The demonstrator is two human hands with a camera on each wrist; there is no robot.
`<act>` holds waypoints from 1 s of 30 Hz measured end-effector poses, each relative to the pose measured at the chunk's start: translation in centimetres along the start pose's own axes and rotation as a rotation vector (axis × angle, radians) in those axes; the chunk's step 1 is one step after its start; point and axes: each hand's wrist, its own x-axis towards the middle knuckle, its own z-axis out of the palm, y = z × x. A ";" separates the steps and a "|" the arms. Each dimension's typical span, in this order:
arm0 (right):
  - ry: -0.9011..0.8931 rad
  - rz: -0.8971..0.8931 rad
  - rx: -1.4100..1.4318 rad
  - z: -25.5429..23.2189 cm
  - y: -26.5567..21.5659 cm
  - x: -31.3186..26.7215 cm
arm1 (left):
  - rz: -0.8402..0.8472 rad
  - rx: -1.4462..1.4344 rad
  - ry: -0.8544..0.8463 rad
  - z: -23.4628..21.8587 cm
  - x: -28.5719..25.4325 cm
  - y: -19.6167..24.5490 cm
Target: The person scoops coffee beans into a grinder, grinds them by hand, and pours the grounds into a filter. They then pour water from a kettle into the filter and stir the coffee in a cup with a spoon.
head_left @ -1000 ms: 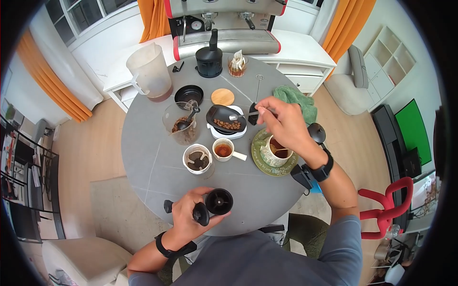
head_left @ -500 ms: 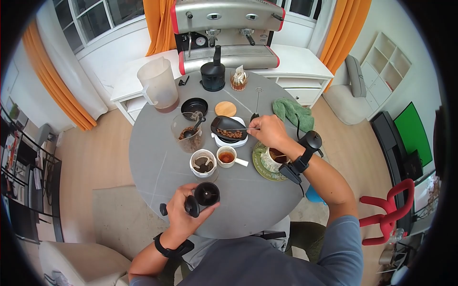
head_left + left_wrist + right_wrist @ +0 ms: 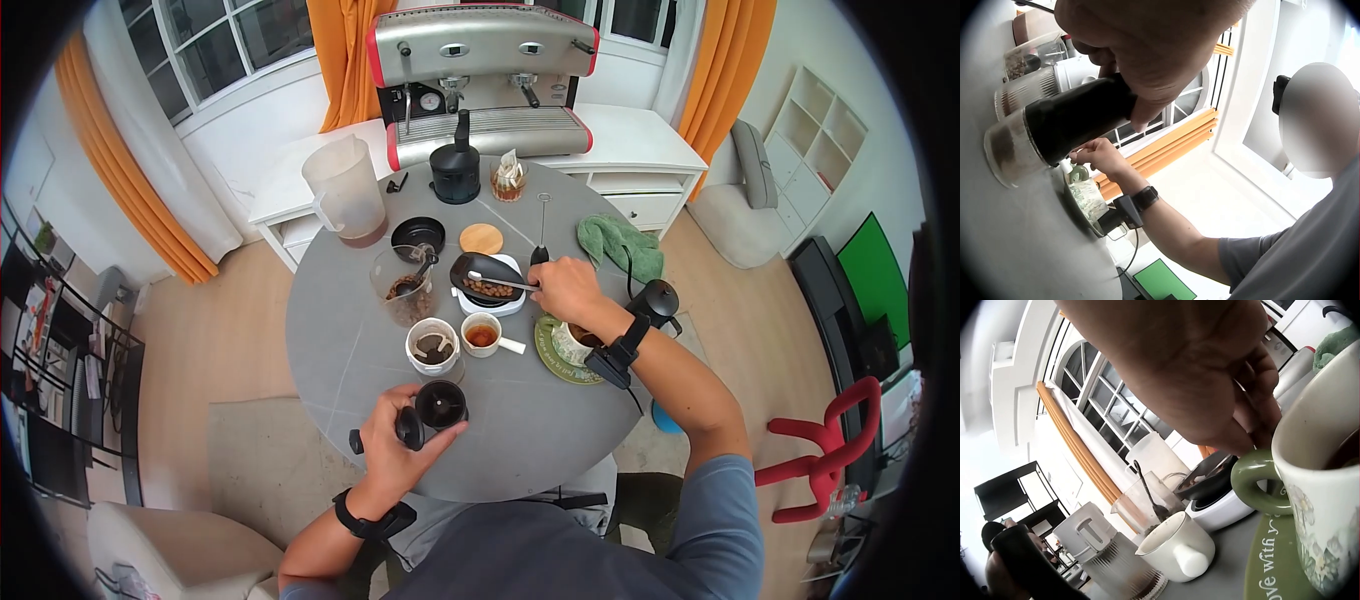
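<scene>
Clearly, from the head view, grips an open black cylinder (image 3: 441,403) in the left hand (image 3: 393,440), fingers curled round its side, mouth upward. Pinches a slim metal utensil (image 3: 512,284) in the right hand (image 3: 572,287), tip over beans (image 3: 490,290) in a black tray (image 3: 462,269) on a white scale (image 3: 502,308). Could scatter beans by sweeping too hard, or tip the tray by pressing on its overhanging end. Could also bump the patterned mug (image 3: 567,347) by lowering the wrist device (image 3: 607,367).

From the left wrist, could let the cylinder tilt or slip by attending only to the far hand. Cannot tell whether joined to the clear cup (image 3: 1009,153) at its lower end.

From the right wrist, reaches close by the mug's green handle (image 3: 1252,482). Could hook it when drawing back, slopping the dark drink (image 3: 1349,453). Cannot make out the utensil's hold here, with fingers in the way.
</scene>
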 end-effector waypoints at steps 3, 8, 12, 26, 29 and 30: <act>0.024 -0.016 0.031 0.3 0.0 0.0 | -0.037 -0.008 -0.017 -0.2 -0.1 0.3; 0.241 -0.123 0.087 -1.7 -1.1 -1.8 | -0.038 -0.005 -0.023 -0.4 -0.5 -0.3; 0.525 -0.337 0.200 -4.8 -3.3 -5.5 | 0.053 0.105 0.012 -2.0 0.1 0.4; 0.337 -0.517 0.672 -1.7 -8.2 -14.7 | 0.305 0.515 -0.362 -2.4 4.9 3.0; 0.278 -0.512 0.707 -1.0 -8.3 -15.2 | 0.316 0.518 -0.349 -2.2 4.8 3.1; 0.274 -0.508 0.732 -0.8 -8.3 -15.2 | 0.317 0.520 -0.352 -2.2 4.8 3.1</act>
